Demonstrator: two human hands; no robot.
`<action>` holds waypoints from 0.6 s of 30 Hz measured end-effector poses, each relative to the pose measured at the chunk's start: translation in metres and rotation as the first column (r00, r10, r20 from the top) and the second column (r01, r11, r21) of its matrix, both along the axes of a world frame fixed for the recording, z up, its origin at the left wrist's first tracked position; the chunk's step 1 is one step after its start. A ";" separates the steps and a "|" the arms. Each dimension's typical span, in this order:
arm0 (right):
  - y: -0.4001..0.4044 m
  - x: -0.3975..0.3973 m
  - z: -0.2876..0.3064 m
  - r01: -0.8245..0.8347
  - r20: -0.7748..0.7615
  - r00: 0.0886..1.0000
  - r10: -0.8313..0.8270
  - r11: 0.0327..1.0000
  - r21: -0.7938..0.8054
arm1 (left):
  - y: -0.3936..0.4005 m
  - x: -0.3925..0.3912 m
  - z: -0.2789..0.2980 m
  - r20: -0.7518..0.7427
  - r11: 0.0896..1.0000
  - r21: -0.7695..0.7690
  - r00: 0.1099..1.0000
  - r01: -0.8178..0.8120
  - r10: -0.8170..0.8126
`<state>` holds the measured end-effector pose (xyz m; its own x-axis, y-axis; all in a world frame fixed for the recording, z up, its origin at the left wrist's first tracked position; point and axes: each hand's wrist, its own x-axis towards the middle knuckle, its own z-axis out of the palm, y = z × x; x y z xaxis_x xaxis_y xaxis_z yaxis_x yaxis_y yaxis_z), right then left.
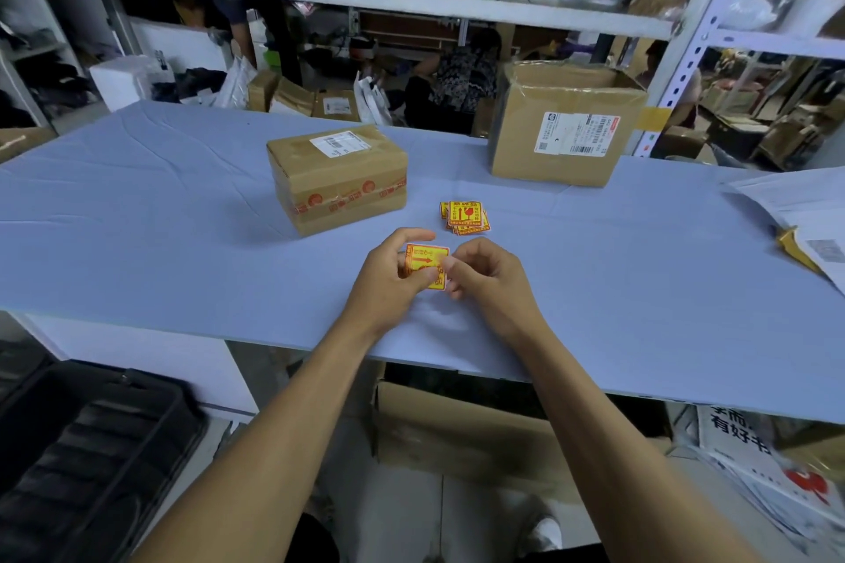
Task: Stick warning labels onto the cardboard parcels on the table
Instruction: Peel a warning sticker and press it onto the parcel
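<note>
A yellow and red warning label (426,263) is held just above the pale blue table (160,215) near its front edge. My left hand (393,277) grips its left side, and my right hand (484,277) pinches its right edge with thumb and fingertips. A small stack of the same labels (465,217) lies on the table just behind my hands. A small taped cardboard parcel (337,178) stands behind and to the left of the stack. A larger cardboard parcel (564,123) with a white shipping label stands at the back right.
White papers and a yellow envelope (804,219) lie at the table's right edge. A metal shelf upright (686,59) rises behind the large parcel. A black crate (91,448) sits on the floor at the left and a cardboard box (457,430) under the table.
</note>
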<state>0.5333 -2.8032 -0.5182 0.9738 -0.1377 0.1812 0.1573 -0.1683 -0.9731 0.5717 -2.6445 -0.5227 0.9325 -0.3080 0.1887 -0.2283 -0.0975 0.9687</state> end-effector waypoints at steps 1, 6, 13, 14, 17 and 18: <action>0.000 0.001 0.000 -0.002 0.007 1.000 0.002 1.000 -0.008 | 0.001 -0.001 -0.001 -0.010 1.000 0.014 1.000 0.024 -0.024; -0.006 0.003 -0.004 -0.006 0.020 1.000 0.006 1.000 -0.022 | -0.003 -0.004 0.000 0.024 0.997 0.071 0.999 -0.036 0.034; -0.003 0.004 -0.004 -0.038 -0.022 0.999 0.038 0.999 -0.028 | -0.005 0.000 -0.004 0.066 0.966 0.040 0.965 -0.256 0.253; -0.004 0.004 -0.004 -0.025 -0.018 1.000 0.025 0.999 -0.029 | -0.006 -0.001 -0.005 0.109 0.953 0.067 0.952 -0.294 0.286; -0.004 0.005 -0.004 0.018 -0.008 1.000 -0.018 1.000 -0.004 | -0.010 -0.005 -0.006 0.221 0.933 0.128 0.926 -0.337 0.305; -0.003 0.005 -0.005 0.022 -0.011 1.000 -0.022 1.000 0.011 | -0.010 -0.005 -0.006 0.263 0.930 0.148 0.920 -0.337 0.292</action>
<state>0.5387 -2.8065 -0.5228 0.9724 -0.1608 0.1690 0.1431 -0.1610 -0.9765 0.5663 -2.6549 -0.5292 0.9234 -0.0569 0.3797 -0.3722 -0.3753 0.8489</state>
